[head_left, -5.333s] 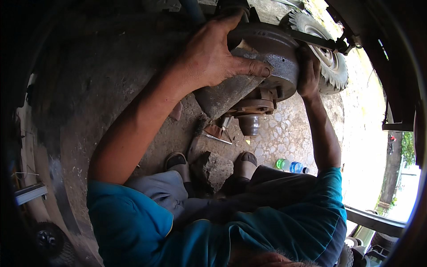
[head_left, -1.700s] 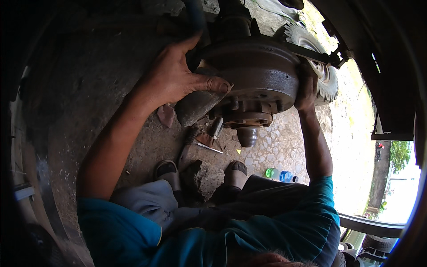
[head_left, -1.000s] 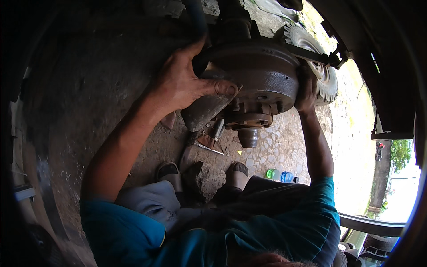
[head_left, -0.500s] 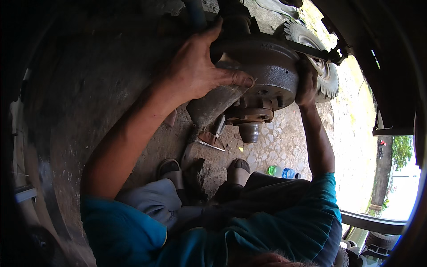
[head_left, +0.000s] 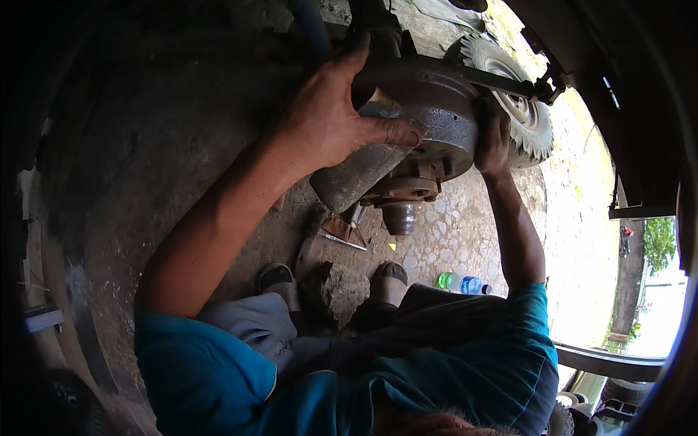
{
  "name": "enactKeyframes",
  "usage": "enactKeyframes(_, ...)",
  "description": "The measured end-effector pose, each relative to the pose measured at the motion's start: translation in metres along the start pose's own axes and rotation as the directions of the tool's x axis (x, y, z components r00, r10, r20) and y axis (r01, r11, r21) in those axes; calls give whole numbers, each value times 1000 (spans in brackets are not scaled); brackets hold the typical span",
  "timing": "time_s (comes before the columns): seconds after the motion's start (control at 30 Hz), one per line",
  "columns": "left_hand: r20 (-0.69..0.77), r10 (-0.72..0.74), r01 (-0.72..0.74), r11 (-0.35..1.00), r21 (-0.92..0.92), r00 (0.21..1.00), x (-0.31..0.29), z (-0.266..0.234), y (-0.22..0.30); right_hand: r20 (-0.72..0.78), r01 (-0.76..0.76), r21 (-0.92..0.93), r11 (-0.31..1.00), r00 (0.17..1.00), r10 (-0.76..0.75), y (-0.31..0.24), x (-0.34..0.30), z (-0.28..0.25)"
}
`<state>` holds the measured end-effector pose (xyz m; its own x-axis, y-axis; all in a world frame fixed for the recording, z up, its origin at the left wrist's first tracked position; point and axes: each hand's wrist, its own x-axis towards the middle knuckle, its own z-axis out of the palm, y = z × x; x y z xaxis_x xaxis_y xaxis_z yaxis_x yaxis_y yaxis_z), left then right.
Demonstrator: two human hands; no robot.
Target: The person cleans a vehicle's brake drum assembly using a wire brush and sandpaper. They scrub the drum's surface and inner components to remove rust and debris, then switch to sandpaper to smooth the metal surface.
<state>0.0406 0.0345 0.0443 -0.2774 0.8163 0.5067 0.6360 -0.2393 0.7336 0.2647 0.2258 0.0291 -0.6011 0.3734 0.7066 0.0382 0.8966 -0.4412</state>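
A dark metal brake drum (head_left: pixel 451 127) with a bolted hub (head_left: pixel 403 190) and a rounded end cap (head_left: pixel 400 218) sits ahead of me on an axle. My left hand (head_left: pixel 331 120) is at the drum's left side, its thumb lying across a grey, slightly curved plate (head_left: pixel 356 178). That plate leans at a slant against the drum's left side; its exact kind I cannot make out. The left fingers reach up behind it and are partly hidden. Against the drum's right side rests my right hand (head_left: pixel 494 138), fingers curled around its far side and mostly hidden.
A treaded tyre (head_left: pixel 534 138) stands behind my right hand, with a dark metal bar (head_left: pixel 502 81) crossing before it. Two plastic bottles (head_left: pixel 462 282) lie at right. A rough stone block (head_left: pixel 334 291) sits between my feet, and a thin metal-edged piece (head_left: pixel 342 236) lies under the drum.
The drum and its hub have shifted slightly left, and my right hand has moved left with them. My left hand and the grey plate have moved a little to the right.
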Motion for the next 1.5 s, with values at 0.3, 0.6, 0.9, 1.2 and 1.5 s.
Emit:
enactKeyframes(0.3,-15,93,-94,995,-45,996,17,20,12,36,244,-174,954,970,-241,1,2,-5)
enactKeyframes(0.6,38,-22,28,989,-145,999,2,2,0,85,-73,77,994,994,67,11,1,-7)
enactKeyframes(0.9,31,-16,24,958,-285,999,-6,0,-10,18,222,-214,951,974,-224,24,-10,-10)
enactKeyframes(1.2,-20,4,-5,998,-60,1000,0,5,0,51,345,-407,846,933,-356,25,-9,-10)
enactKeyframes(1.5,1,59,-59,995,-78,998,18,13,8,40,298,-245,923,954,-297,14,-2,-9)
